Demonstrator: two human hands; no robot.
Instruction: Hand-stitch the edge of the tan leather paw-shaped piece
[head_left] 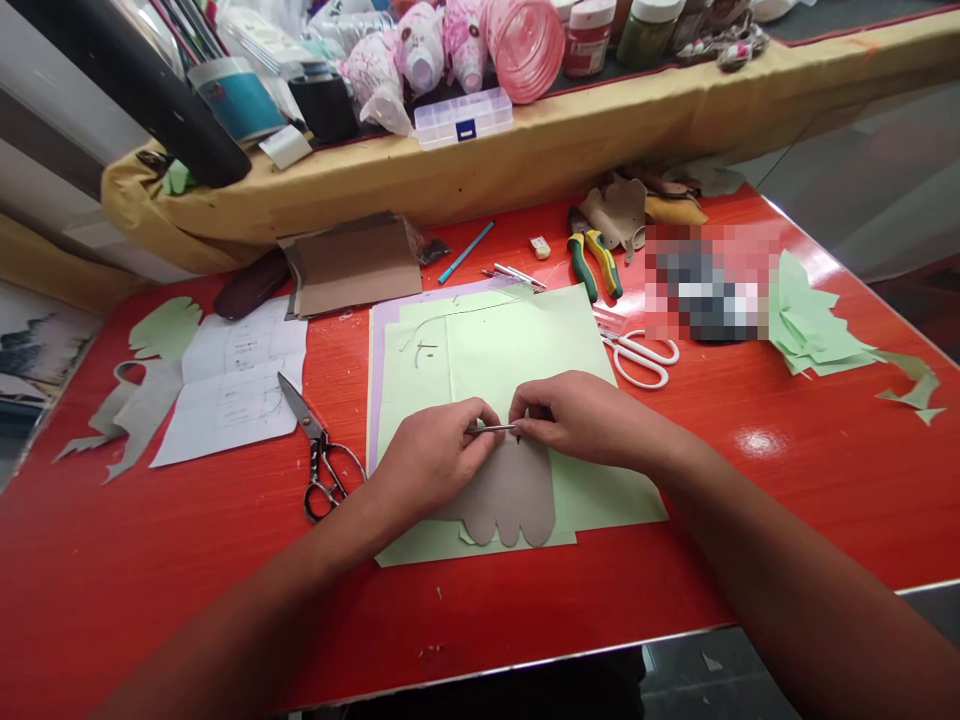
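Observation:
My left hand [439, 455] and my right hand [581, 415] meet at the middle of the red table [787, 480]. Both pinch a thin metal wire [491, 429] held level between their fingertips. Under the hands lies a grey cut-out with scalloped lower edge [514, 505]. It rests on pale green paper sheets [495, 350] stacked over a lilac sheet. More short wire pieces [517, 275] lie beyond the sheets.
Black-handled shears [319, 455] lie left of the sheets, white scissors [641, 357] and green-yellow pliers [592, 262] to the right. Green scraps [814, 325] sit far right, white pattern paper [236, 385] and cut shapes [139, 405] at left. A cluttered shelf [525, 160] runs behind.

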